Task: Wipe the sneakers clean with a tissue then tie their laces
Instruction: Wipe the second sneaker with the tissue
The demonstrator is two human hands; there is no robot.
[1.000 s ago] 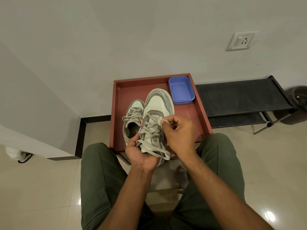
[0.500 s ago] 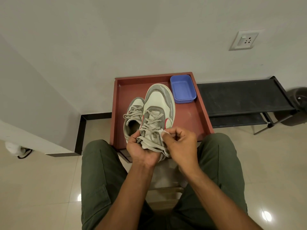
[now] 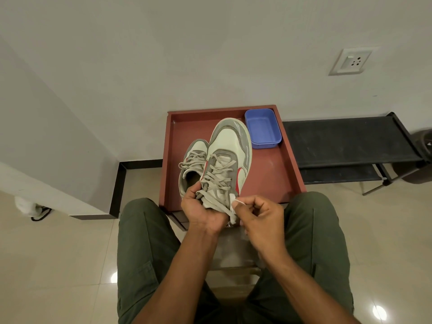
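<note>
My left hand [image 3: 200, 210] grips the heel end of a white and grey sneaker [image 3: 230, 150] with red side marks, holding it toe-away above the red tray [image 3: 287, 164]. Its laces [image 3: 216, 177] hang loose over the tongue. My right hand [image 3: 257, 215] pinches a small white tissue [image 3: 233, 202] against the sneaker's right side near the heel. The second sneaker [image 3: 191, 164], laces untied, lies in the tray just left of the held one.
A blue plastic tub [image 3: 263, 132] sits in the tray's far right corner. A black rack [image 3: 346, 141] stands to the right against the wall, a dark bin [image 3: 420, 157] beyond it. My green-trousered legs [image 3: 145, 253] flank the tray's near edge.
My right hand has slid the tissue from the lace area back along the sneaker's right side towards the heel. The left hand keeps its hold on the sneaker.
</note>
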